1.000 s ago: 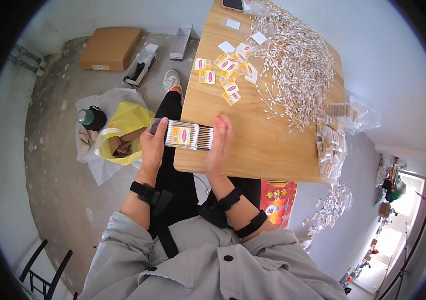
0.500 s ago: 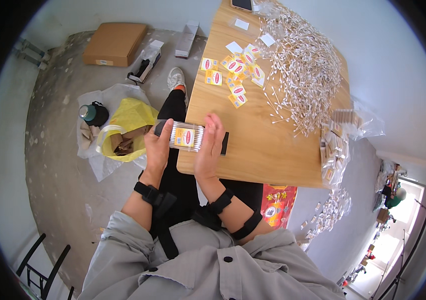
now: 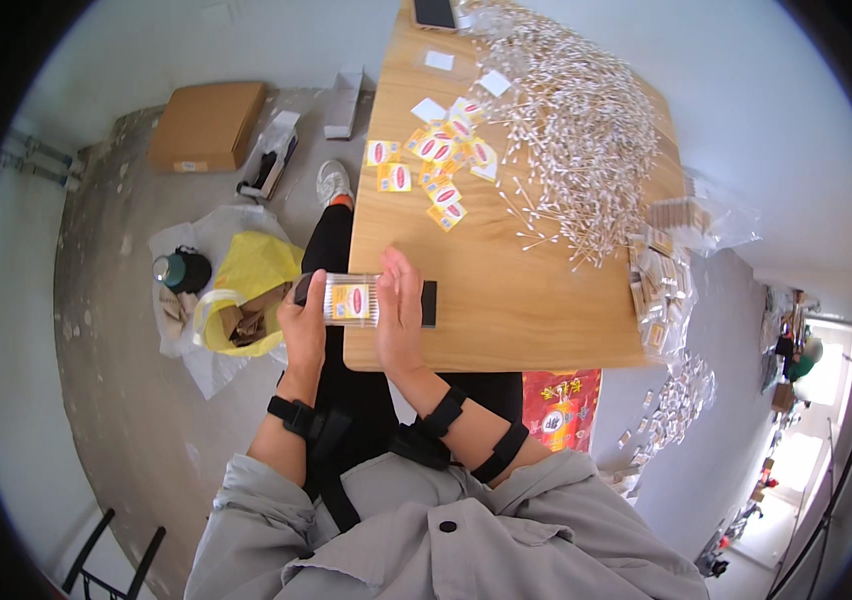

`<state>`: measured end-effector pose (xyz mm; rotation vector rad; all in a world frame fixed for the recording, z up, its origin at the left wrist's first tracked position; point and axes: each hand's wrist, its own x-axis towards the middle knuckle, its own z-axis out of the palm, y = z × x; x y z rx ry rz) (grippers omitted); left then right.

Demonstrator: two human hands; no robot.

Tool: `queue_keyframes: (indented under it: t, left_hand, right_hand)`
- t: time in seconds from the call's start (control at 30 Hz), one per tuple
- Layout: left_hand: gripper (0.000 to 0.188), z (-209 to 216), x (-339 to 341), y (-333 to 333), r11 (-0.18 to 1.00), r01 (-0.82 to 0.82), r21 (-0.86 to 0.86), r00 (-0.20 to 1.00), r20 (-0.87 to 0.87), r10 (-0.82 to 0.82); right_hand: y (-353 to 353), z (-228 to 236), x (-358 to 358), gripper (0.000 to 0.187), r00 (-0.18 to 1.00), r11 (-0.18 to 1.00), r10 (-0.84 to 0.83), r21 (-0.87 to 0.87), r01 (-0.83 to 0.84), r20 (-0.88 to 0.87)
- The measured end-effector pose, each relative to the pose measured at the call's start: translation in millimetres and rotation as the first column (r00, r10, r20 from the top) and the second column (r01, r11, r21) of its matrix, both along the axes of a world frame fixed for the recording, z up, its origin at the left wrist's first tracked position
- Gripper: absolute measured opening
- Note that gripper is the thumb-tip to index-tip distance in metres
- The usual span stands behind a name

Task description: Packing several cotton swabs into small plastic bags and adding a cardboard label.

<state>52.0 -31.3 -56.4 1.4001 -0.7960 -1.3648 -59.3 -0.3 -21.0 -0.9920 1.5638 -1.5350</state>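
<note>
A small clear pack of cotton swabs [image 3: 351,302], with a yellow and white label card, lies between my hands at the table's left edge. My left hand [image 3: 304,325] grips its left end, thumb on top; its other fingers are mostly hidden. Against the pack's right end rests my right hand [image 3: 401,318], fingers stretched out flat. A dark flat object [image 3: 430,304] shows beside the right hand on the table. Further up the wooden table [image 3: 506,310] are scattered yellow and white label cards [image 3: 436,150] and a large heap of loose cotton swabs [image 3: 586,130].
Filled packs in clear plastic [image 3: 662,290] sit at the table's right edge, with more packs [image 3: 674,405] on the floor below. A phone [image 3: 434,12] lies at the far edge. On the floor at left are a yellow bag [image 3: 261,262], a bottle [image 3: 174,269] and a cardboard box [image 3: 208,125].
The whole view has shifted, so the table and hands appear lower and further left. Both hands keep nearly the same place on the pack, which now looks more level.
</note>
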Motion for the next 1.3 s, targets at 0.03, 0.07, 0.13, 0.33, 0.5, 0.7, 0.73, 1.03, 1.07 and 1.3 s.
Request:
queue_keyframes:
  t: [0.03, 0.07, 0.13, 0.33, 0.5, 0.7, 0.73, 1.03, 1.07, 1.3]
  left_hand:
    - [0.029, 0.5, 0.7, 0.0, 1.000, -0.008, 0.021, 1.000, 0.022, 0.008]
    - [0.032, -2.9, 2.6, -0.3, 0.999, -0.029, 0.025, 0.999, 0.022, 0.029]
    - [0.036, -6.6, 15.2, 0.0, 0.999, -0.043, 0.026, 0.995, 0.096, 0.040]
    - [0.039, -7.0, 47.7, 0.4, 0.982, -0.176, -0.074, 0.949, 0.252, 0.189]
    - [0.045, 55.5, 3.1, 18.7, 0.876, 0.140, -0.461, 0.740, 0.637, 0.217]
    - [0.070, 81.5, -89.3, 52.0, 0.559, 0.771, -0.305, 0.488, 0.847, -0.212]
    - [0.075, 76.8, -105.0, 54.2, 0.498, 0.832, -0.244, 0.383, 0.902, -0.198]
    - [0.081, 38.3, -150.0, 55.9, 0.422, 0.903, -0.082, 0.143, 0.983, -0.114]
    - [0.080, 38.0, -150.6, 55.7, 0.420, 0.903, -0.086, 0.150, 0.981, -0.122]
    - [0.076, 41.9, -149.6, 55.8, 0.445, 0.889, -0.104, 0.173, 0.978, -0.116]
  right_hand:
    - [0.6, -7.9, -8.9, 0.039, 0.999, 0.999, 0.043, -0.021, -0.042, 0.011]
    - [0.4, -15.2, -24.7, 0.035, 0.997, 1.000, -0.018, -0.022, 0.016, -0.070]
    - [0.2, -5.9, -65.7, 0.035, 0.987, 0.982, -0.160, 0.105, 0.155, 0.032]
    - [10.7, -0.7, -229.5, 0.038, 0.579, 0.922, -0.242, 0.001, 0.386, -0.778]
    - [12.7, 2.1, -253.2, 0.022, 0.640, 0.939, -0.158, 0.086, 0.333, -0.752]
    - [39.8, 1.9, -201.3, 0.012, 0.633, 0.987, -0.016, 0.088, 0.132, -0.774]
    - [44.1, 0.6, -190.9, 0.016, 0.678, 0.994, 0.001, 0.076, 0.081, -0.735]
    - [-3.2, 9.0, -210.2, 0.028, 0.650, 0.941, -0.246, -0.017, 0.337, -0.719]
    - [-7.7, 9.8, -212.9, 0.028, 0.647, 0.938, -0.254, -0.019, 0.347, -0.719]
    - [14.5, -7.6, -224.3, 0.027, 0.735, 0.949, 0.203, 0.316, 0.017, -0.647]
